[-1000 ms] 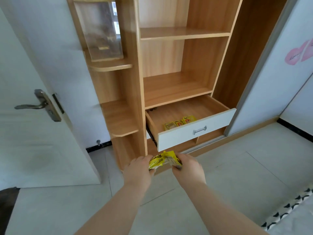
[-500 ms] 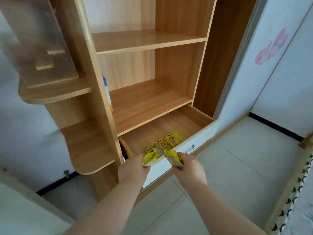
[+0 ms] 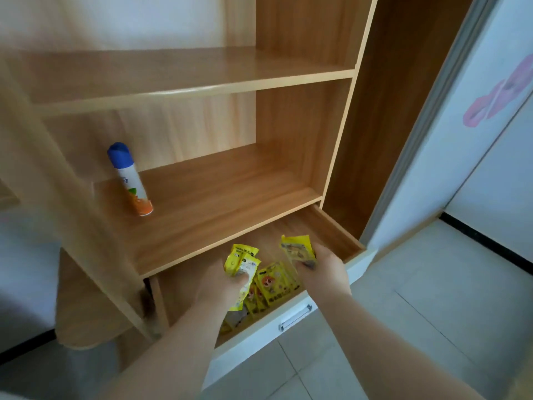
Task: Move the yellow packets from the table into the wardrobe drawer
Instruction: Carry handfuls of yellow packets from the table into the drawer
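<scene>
The wardrobe drawer [image 3: 331,229] stands pulled out, with a white front and a metal handle [image 3: 295,317]. Several yellow packets [image 3: 274,284] lie inside it near the front. My left hand [image 3: 222,287] is over the drawer, shut on a small bunch of yellow packets [image 3: 242,262]. My right hand [image 3: 323,269] is over the drawer's middle, shut on another yellow packet [image 3: 297,251] held upright. Both hands hover just above the packets lying in the drawer.
A spray can [image 3: 129,180] with a blue cap stands on the wooden shelf [image 3: 216,203] right above the drawer. Another shelf [image 3: 173,79] sits higher. A white sliding door [image 3: 461,140] is to the right. Pale floor tiles [image 3: 418,313] lie below.
I have come closer to the wardrobe and both hands have moved forward from in front of the drawer to over its inside, each still holding yellow packets.
</scene>
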